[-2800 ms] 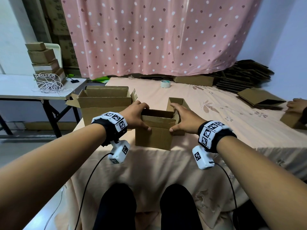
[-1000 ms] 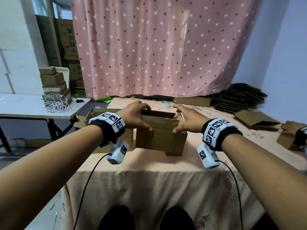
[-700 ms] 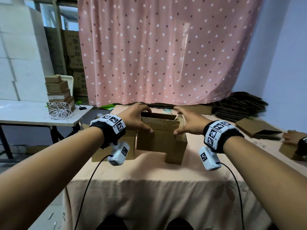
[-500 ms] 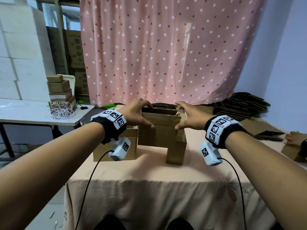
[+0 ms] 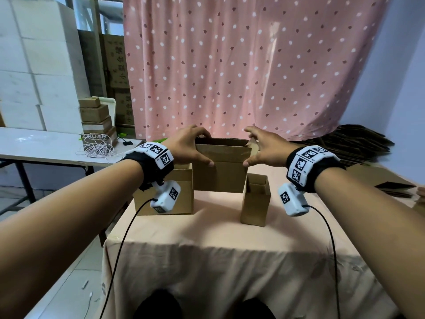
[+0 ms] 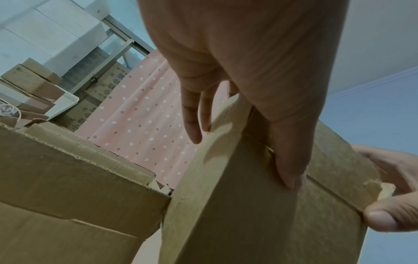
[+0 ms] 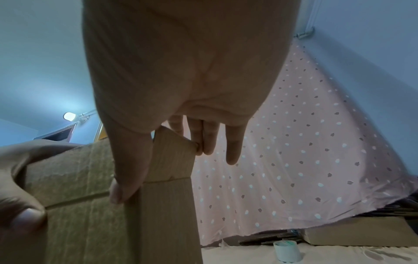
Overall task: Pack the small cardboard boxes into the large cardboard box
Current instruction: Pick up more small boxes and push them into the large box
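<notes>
- Standing nearest on the table (image 5: pixel 207 238): a narrow small box (image 5: pixel 254 201), open at the top, just right of the held box.
- Gripping a small cardboard box (image 5: pixel 219 171) at its top edge, lifted above the tablecloth: left hand (image 5: pixel 187 146) with thumb on the front face and fingers curled over the rim.
- Pinching the right top corner of the same box: right hand (image 5: pixel 264 146), thumb in front, fingers on the side flap.
- Sitting just left, under the left wrist: the large cardboard box (image 5: pixel 165 192), open.
- Hanging far behind: a dotted pink curtain (image 5: pixel 241 65).
</notes>
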Demonstrator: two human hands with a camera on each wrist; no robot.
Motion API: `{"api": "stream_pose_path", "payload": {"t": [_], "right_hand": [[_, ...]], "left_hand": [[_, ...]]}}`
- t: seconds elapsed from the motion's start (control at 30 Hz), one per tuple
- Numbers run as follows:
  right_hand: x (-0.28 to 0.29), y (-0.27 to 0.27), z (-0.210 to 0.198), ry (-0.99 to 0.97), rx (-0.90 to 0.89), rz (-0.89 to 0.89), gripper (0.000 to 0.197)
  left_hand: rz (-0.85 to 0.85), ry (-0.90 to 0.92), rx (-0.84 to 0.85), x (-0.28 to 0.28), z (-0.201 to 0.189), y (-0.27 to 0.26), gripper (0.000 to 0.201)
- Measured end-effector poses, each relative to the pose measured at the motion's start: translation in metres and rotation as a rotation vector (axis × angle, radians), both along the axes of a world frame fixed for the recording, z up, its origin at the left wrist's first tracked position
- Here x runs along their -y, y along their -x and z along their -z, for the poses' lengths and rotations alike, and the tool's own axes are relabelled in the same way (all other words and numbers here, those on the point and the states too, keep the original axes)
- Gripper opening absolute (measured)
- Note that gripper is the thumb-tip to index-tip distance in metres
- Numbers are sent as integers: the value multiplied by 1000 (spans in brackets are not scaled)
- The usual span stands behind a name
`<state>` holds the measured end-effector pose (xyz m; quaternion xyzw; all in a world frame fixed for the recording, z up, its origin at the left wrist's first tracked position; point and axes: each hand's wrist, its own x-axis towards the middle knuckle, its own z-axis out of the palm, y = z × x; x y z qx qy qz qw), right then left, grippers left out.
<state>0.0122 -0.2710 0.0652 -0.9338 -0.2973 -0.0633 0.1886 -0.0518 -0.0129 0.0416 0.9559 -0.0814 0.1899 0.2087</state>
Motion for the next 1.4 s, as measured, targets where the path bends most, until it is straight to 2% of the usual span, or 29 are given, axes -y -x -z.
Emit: {"api": "stream_pose_path", "payload": {"t": [0.3,0.47,0.63,0.73,0.87,1.03,1.1,1.17,1.3,1.4], "right_hand": [[-5,-3,-19,-80,35,-11,108],[-23,-4,-14,-148,70,-36,103],[-51,-7,3,-309,165,-95,108],[-72,-16,14,-436,163,-131,106],[-104,-29,28,-608,64,-173,104],[-144,-45,54,-738,-296,-247,107],[-157,-50,65,-788,-373,-275,98],[-169,-51,75,-837,-412,-287,80],[-187,-52,83,-849,-461,-312,56],[-198,-51,89,-871,-469,-299,46]], "left_hand": [[31,94,132,-6,-11,-6,80],[38,163,153,-23,-13,-6,82],[-1,239,261,-46,-4,-2,81],[-16,248,292,-66,-3,1,81],[-70,265,296,-97,-1,1,80],[-80,296,324,-127,15,-2,89],[-59,331,333,-135,24,-5,100],[-35,381,368,-142,33,-8,108],[-46,543,433,-154,46,-10,117],[-39,658,408,-160,55,-12,118]]}}
